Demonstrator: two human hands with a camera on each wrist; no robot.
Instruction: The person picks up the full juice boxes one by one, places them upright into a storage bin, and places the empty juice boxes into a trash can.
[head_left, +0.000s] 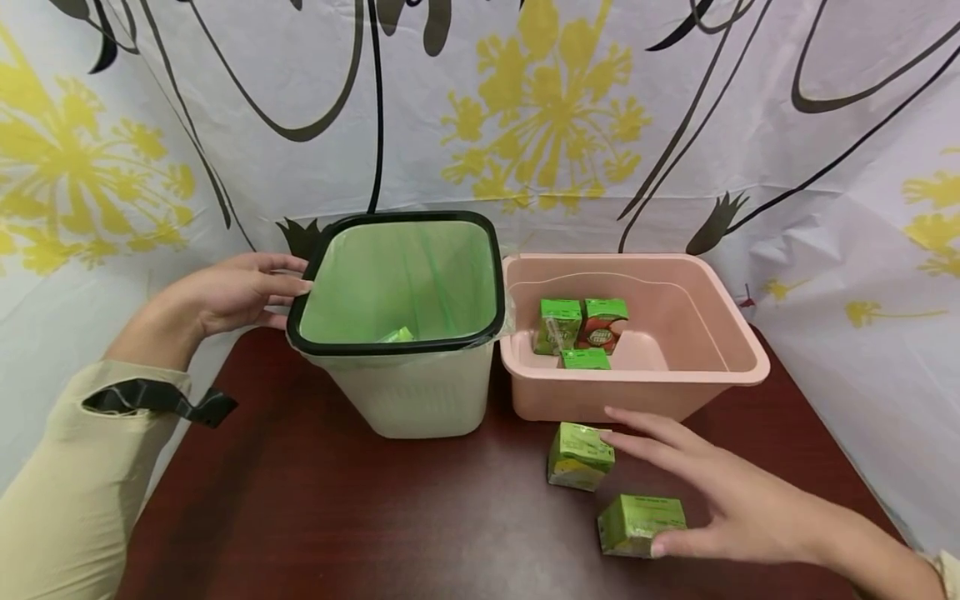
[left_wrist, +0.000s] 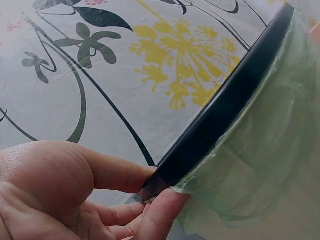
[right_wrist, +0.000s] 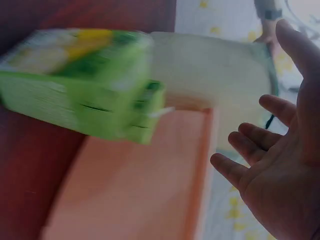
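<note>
Right hand (head_left: 738, 508) fingers spread beside nearest carton (head_left: 640, 523) | left hand (head_left: 228, 293) fingers straight against bin rim (head_left: 300, 300)

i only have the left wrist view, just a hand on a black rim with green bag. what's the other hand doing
Observer: The right hand is open, fingers spread over two green cartons lying on the table.
Operator: is anything in the bin yet
Observer: Yes, one green carton shows at the bottom of the bin.
Operator: what's next to the bin
Observer: A pink tub stands against the bin's right side, with three more cartons inside.
Operator: is my hand gripping the rim
Observer: The left hand has its fingers straight against the rim's left edge; the left wrist view shows the thumb under it.
</note>
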